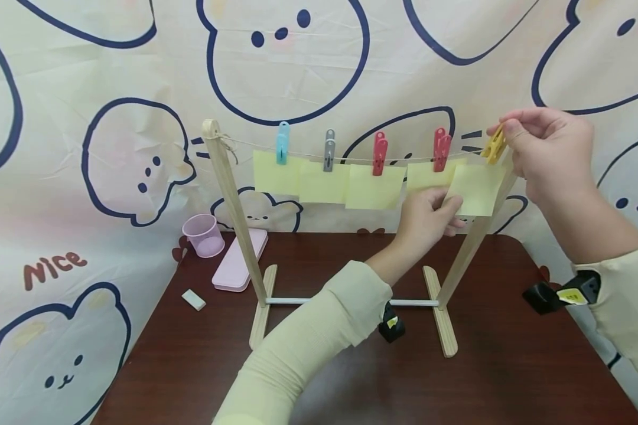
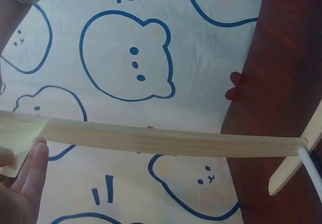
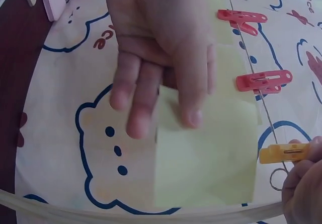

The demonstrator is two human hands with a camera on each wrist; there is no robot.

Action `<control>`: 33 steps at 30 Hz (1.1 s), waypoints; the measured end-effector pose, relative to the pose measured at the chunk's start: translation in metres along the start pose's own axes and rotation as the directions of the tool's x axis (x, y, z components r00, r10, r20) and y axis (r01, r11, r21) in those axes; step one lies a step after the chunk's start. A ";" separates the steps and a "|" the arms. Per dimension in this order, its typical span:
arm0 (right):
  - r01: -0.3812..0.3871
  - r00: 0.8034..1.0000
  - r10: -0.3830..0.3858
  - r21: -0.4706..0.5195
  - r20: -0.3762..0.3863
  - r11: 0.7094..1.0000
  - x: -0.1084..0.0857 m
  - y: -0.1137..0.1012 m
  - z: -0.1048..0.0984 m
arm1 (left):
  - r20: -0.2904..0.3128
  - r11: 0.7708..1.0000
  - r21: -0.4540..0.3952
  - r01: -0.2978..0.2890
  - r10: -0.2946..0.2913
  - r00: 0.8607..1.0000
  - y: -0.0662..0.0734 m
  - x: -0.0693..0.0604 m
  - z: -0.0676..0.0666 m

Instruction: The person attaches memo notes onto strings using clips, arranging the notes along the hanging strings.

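My left hand (image 1: 430, 213) pinches the lower left edge of a yellow sticky note (image 1: 475, 189) between thumb and fingers, near the right post of a small wooden frame. At the note's upper right corner my right hand (image 1: 555, 150) pinches a yellow clothespin (image 1: 493, 146) by its handle end. In the right wrist view the yellow clothespin (image 3: 284, 153) lies across the string (image 3: 269, 116), beside the note's edge. Further left, a light blue (image 1: 282, 143), a grey (image 1: 329, 151) and two red clothespins (image 1: 380, 153) clip other yellow notes (image 1: 374, 188) on the string.
The wooden frame's left post (image 1: 235, 212) and right post (image 1: 470, 245) stand on flat feet joined by a white rod (image 1: 289, 301). On the brown table (image 1: 484, 378) are a pink cup (image 1: 204, 236), a pink case (image 1: 239, 262) and a white eraser (image 1: 194, 299). A patterned cloth hangs behind.
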State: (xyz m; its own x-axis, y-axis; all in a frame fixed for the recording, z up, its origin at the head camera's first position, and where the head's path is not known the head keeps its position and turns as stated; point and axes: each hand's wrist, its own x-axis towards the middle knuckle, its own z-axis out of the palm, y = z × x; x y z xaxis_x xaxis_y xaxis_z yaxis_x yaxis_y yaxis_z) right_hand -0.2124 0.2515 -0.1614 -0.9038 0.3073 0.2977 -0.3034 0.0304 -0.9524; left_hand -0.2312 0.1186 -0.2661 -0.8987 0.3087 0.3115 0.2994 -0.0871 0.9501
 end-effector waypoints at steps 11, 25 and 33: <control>0.011 0.996 0.000 -0.128 0.090 0.992 -0.001 0.002 0.000 | -0.006 0.999 -0.044 0.032 -0.032 0.999 0.006 0.008 0.005; 0.221 0.956 -0.134 -0.344 0.260 0.913 -0.021 0.013 -0.004 | 0.011 0.988 -0.127 0.091 -0.090 0.996 -0.016 -0.007 -0.006; 0.674 0.725 -0.665 -0.382 0.179 0.632 -0.062 0.068 -0.010 | 0.085 0.967 0.253 -0.037 0.016 0.996 -0.043 -0.068 -0.048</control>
